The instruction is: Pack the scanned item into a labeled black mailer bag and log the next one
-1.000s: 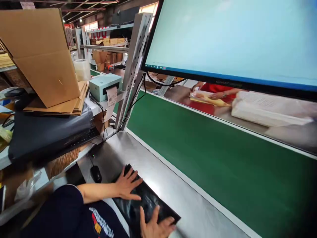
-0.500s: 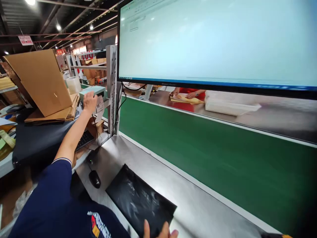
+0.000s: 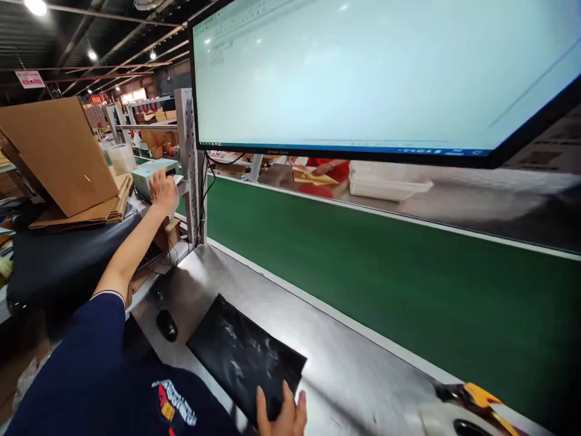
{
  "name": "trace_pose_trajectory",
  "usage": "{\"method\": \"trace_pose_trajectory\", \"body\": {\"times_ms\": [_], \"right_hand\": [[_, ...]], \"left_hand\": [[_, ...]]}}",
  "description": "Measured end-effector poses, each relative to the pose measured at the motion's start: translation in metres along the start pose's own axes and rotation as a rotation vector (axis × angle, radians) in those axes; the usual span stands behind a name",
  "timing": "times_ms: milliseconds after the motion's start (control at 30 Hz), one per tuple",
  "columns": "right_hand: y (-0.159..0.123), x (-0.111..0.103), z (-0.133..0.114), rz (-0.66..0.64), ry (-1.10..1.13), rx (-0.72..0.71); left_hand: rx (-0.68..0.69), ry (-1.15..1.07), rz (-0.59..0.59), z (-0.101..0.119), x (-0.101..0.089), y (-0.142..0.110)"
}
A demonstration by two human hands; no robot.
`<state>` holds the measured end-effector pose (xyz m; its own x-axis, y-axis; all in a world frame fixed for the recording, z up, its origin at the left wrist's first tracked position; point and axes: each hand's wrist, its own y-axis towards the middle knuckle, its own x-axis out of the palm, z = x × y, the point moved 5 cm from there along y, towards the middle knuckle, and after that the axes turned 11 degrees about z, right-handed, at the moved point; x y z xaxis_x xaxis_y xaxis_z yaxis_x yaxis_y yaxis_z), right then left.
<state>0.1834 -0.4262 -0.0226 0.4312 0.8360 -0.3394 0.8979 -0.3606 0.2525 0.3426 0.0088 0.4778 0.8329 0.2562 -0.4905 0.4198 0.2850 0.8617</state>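
Observation:
At the upper left, my left hand [image 3: 163, 192] reaches to the front of a pale green label printer [image 3: 147, 171]. Its fingers are curled over a white label [image 3: 174, 209] that hangs at the printer's mouth, mostly hidden behind the hand. A flat black plastic mailing bag [image 3: 242, 351] lies on the metal table [image 3: 345, 369]. My right hand [image 3: 284, 415] rests on the bag's near right corner, thumb and fingers spread. A black computer mouse [image 3: 166, 326] sits to the left of the bag.
Above the table hangs a large monitor [image 3: 336, 85]. Behind it runs a green conveyor belt [image 3: 363, 260]. A tape dispenser [image 3: 476, 399] lies at the right front. Cardboard boxes [image 3: 63, 157] stand at left. Across the belt, a person's hands [image 3: 324, 168] handle a yellow envelope near a white tray [image 3: 385, 184].
My left hand has moved down and over the label, which hung beside it before. My right hand still lies on the bag, with more of it showing. The view has turned right.

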Motion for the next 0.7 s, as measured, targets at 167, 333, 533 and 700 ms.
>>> {"method": "trace_pose_trajectory", "body": {"times_ms": [167, 333, 533, 700], "right_hand": [[0.016, 0.031, -0.09, -0.368, 0.43, 0.315], [0.04, 0.045, -0.12, -0.309, 0.815, 0.679], [0.007, 0.033, -0.063, -0.283, 0.653, 0.912], [0.004, 0.039, -0.028, -0.206, 0.136, 0.692]], "left_hand": [[0.181, -0.435, -0.089, 0.087, -0.014, -0.138], [-0.353, -1.23, -0.593, 0.129, -0.031, -0.295], [-1.261, -1.43, -1.136, 0.108, -0.004, -0.43], [-1.088, -0.876, -1.152, 0.051, 0.043, -0.489]]}}
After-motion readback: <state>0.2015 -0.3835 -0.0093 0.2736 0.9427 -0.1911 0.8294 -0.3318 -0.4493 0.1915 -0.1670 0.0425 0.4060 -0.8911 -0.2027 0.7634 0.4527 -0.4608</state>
